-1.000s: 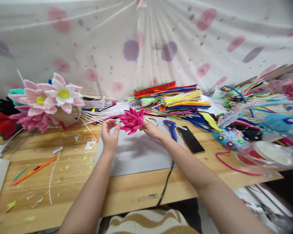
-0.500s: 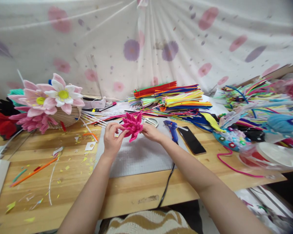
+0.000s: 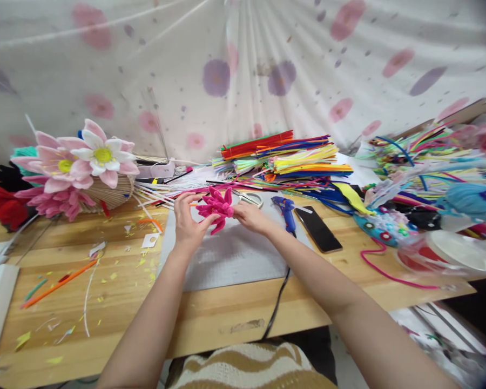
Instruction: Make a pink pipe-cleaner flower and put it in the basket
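Note:
A bright pink pipe-cleaner flower point(image 3: 215, 207) is held above the grey cutting mat point(image 3: 243, 265), turned partly on its side. My right hand point(image 3: 249, 216) pinches it at its base, on the right. On the other side my left hand point(image 3: 188, 221) has its thumb and fingers curved around the petals, with the thumb against the lower ones. Behind my right hand lies a pair of scissors point(image 3: 257, 199), its blades mostly hidden. A blue glue gun point(image 3: 285, 213) rests at the mat's right edge.
Right of the glue gun lies a black phone point(image 3: 319, 229). Bundles of colored pipe cleaners point(image 3: 303, 156) are stacked at the back. Finished pink and white flowers point(image 3: 101, 155) stand at left. An orange pipe cleaner point(image 3: 60, 283) and yellow scraps lie on the wooden table point(image 3: 125, 319).
The flower has turned so its face points more to the left and its base shows on the right. My left fingers have opened out around the petals.

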The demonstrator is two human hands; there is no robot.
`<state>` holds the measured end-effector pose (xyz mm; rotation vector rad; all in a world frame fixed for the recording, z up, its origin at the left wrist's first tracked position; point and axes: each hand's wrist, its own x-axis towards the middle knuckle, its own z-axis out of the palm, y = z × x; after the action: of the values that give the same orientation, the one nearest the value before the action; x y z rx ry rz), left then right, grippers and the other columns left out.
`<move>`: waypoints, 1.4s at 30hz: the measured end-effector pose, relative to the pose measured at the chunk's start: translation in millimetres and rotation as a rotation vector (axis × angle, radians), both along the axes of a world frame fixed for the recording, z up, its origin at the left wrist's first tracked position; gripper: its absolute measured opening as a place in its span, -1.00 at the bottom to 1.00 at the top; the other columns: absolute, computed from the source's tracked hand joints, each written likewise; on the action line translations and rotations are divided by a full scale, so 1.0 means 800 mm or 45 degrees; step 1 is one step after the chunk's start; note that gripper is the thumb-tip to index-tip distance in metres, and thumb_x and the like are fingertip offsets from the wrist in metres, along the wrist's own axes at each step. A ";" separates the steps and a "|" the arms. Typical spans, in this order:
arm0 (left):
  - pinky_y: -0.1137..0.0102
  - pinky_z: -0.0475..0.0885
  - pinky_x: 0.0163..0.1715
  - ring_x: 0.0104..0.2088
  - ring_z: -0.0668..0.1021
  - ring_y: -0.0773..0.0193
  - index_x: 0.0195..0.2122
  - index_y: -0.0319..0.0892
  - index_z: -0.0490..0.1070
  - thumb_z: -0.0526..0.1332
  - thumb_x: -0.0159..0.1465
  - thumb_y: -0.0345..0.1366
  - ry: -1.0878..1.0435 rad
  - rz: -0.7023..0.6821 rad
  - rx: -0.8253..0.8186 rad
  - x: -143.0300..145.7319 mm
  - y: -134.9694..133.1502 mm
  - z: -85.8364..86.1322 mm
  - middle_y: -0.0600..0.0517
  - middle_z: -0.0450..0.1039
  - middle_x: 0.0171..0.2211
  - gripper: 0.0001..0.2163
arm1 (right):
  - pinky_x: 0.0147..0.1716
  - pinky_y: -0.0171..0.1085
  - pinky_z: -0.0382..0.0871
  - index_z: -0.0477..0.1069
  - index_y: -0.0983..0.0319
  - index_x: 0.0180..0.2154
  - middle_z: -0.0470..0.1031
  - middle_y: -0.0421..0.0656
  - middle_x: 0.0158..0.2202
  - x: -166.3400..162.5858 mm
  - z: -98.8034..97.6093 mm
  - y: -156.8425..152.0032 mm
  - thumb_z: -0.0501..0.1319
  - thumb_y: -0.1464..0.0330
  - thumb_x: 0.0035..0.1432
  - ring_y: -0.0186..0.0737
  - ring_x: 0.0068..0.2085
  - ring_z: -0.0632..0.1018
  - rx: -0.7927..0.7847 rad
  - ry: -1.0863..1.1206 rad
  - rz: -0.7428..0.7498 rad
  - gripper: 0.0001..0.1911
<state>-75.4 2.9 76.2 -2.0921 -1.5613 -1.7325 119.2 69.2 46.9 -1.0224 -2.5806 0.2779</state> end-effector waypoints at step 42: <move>0.66 -0.23 -0.79 -0.77 -0.04 0.59 -0.49 -0.20 0.13 -0.02 0.31 -0.28 -1.572 -0.629 -1.666 0.005 -0.013 -0.003 0.26 -0.17 -0.67 -0.78 | -0.50 -0.38 0.44 0.24 0.20 -0.33 0.53 -0.20 -0.40 -0.079 0.030 0.030 0.15 0.05 0.06 -0.37 -0.43 0.54 -0.936 1.622 -0.376 -0.66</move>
<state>-71.0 -7.7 73.7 -1.5746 -3.4783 -3.0010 56.3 93.3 70.6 -0.9190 -1.1458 1.3302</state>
